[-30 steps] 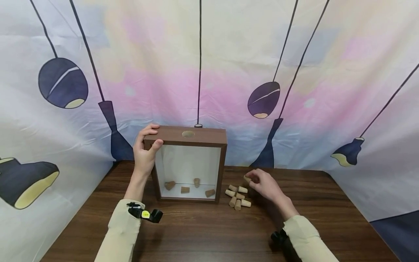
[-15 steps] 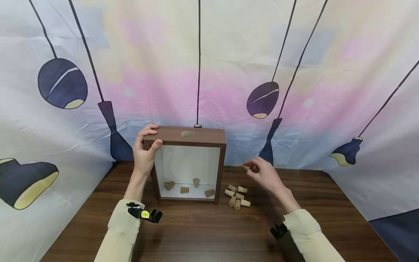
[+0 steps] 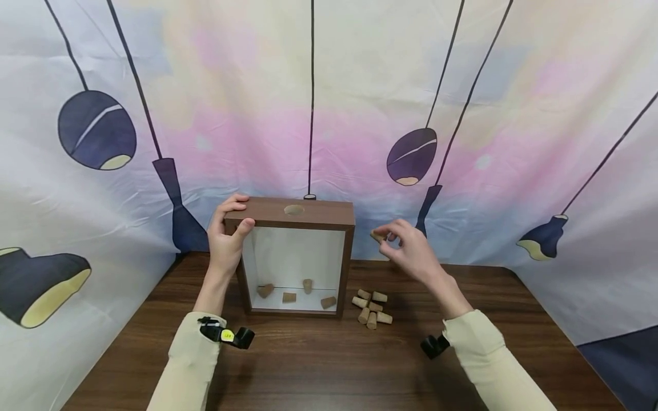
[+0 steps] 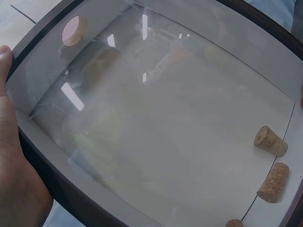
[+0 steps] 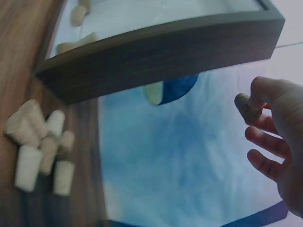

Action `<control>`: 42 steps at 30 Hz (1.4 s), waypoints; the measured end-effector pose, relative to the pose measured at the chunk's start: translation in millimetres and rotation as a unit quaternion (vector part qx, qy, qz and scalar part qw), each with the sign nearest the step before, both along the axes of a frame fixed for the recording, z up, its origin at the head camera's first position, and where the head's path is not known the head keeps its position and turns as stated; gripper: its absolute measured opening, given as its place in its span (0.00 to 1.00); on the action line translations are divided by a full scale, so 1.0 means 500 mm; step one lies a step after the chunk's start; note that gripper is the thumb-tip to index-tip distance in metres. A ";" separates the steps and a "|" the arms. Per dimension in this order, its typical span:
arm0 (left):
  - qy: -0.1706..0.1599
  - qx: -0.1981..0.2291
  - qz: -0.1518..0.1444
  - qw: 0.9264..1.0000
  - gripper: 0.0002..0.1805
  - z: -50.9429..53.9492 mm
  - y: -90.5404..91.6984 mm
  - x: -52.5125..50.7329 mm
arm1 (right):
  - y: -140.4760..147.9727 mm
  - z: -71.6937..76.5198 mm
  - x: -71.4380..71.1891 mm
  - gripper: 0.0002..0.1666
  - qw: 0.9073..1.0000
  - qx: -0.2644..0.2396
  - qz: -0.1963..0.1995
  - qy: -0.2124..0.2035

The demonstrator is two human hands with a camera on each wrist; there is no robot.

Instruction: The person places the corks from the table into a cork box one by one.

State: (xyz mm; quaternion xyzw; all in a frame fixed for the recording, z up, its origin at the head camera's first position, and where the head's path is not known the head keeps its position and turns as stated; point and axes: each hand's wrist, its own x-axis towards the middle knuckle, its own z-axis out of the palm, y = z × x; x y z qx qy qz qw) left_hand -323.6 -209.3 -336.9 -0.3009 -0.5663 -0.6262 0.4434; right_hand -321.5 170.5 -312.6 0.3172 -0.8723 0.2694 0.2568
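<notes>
A brown wooden box (image 3: 298,212) stands upright, with a round hole (image 3: 294,210) in its top and a clear front. My left hand (image 3: 226,240) grips its upper left corner, thumb on the front edge. Several corks, one of them a cork (image 3: 289,297), lie on the box's white floor. To the right of the box and above the table, my right hand (image 3: 411,251) pinches a cork (image 3: 378,236) between thumb and fingers; the right wrist view shows this cork (image 5: 247,108) too, apart from the box's side.
Several loose corks (image 3: 372,319) lie in a cluster on the dark wooden table (image 3: 319,365), just right of the box. Behind the table hangs a fabric backdrop (image 3: 247,114) printed with lamps. Both sleeves carry small black cameras.
My right hand has risen from beside the cork cluster, moving up and slightly left with the pinched cork. My left hand and the box have stayed in place.
</notes>
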 end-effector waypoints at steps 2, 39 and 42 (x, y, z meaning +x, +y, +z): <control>-0.001 0.001 -0.001 1.000 0.32 0.000 -0.001 0.001 | -0.009 0.019 0.003 0.14 1.000 -0.002 0.004 0.013; -0.008 -0.006 0.001 1.000 0.30 0.000 -0.003 -0.001 | -0.222 0.202 0.063 0.14 0.983 0.128 0.103 0.081; -0.009 -0.005 0.000 1.000 0.30 -0.001 -0.003 -0.001 | -0.236 0.200 0.060 0.14 0.982 0.150 0.090 0.068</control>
